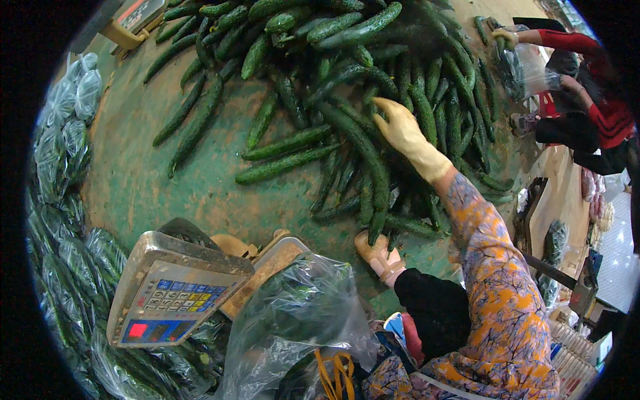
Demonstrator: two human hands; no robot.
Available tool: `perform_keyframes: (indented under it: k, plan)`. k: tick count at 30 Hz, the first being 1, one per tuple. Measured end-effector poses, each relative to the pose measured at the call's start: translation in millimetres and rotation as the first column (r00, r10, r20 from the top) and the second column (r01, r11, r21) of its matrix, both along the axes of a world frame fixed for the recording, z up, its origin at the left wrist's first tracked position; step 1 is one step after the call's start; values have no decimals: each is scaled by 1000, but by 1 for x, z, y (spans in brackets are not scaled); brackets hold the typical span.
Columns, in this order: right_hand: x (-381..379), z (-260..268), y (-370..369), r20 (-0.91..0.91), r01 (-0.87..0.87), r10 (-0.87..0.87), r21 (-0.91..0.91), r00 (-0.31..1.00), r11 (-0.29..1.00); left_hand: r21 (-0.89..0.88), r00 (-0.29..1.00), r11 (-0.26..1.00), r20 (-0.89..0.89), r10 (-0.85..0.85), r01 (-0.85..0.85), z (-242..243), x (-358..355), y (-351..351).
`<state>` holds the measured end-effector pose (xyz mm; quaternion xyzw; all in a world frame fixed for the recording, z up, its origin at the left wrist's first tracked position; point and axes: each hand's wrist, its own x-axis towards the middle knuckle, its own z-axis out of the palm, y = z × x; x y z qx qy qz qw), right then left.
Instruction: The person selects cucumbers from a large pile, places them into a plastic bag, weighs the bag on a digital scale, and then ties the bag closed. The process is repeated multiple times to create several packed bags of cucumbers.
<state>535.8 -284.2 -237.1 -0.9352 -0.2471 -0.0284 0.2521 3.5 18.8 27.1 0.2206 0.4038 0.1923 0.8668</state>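
Observation:
My right hand (405,132), in a cream-coloured glove, reaches over a large heap of green cucumbers (425,105) on the floor. Its thumb and a finger are apart at the edge of a cucumber (369,95), and I see nothing gripped between them. Other fingers are hidden. One long curved cucumber (367,155) runs down from the heap to my shoe (375,252). My left hand is out of view. Close in front of me, a clear plastic bag (300,310) with cucumbers in it rests over the pan of a digital weighing scale (170,300).
Plastic-bagged cucumbers (75,280) line the left side. Several loose cucumbers (285,162) lie on the worn green floor (130,165). At the upper right, a person in a red sleeve (570,40) handles a plastic bag (530,70). Wooden board (560,200) lies right.

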Motion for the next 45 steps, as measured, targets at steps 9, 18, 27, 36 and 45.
perform_keyframes:
  k: [9, 18, 27, 36, 45]
  plan:
    - [26, -32, 54, -315, 9, -13, -14, 949, 1000, 181, 988, 977, -122, -94, 115, 2, 21, -8]
    - [29, 16, 78, -368, 273, -134, 360, 920, 892, 366, 977, 918, -194, -88, 156, -4, 22, -13]
    - [97, 38, 137, -848, 847, -8, 529, 530, -42, -62, 896, 959, -378, 234, -277, -14, -32, 11]
    - [-73, 57, -31, -888, 844, 373, 403, 269, 353, 490, 974, 854, 38, -225, 178, -5, 7, -21]
    - [-185, 199, -98, -705, 495, 598, 702, 381, 512, 399, 978, 915, 160, -131, 57, -2, 14, -42]
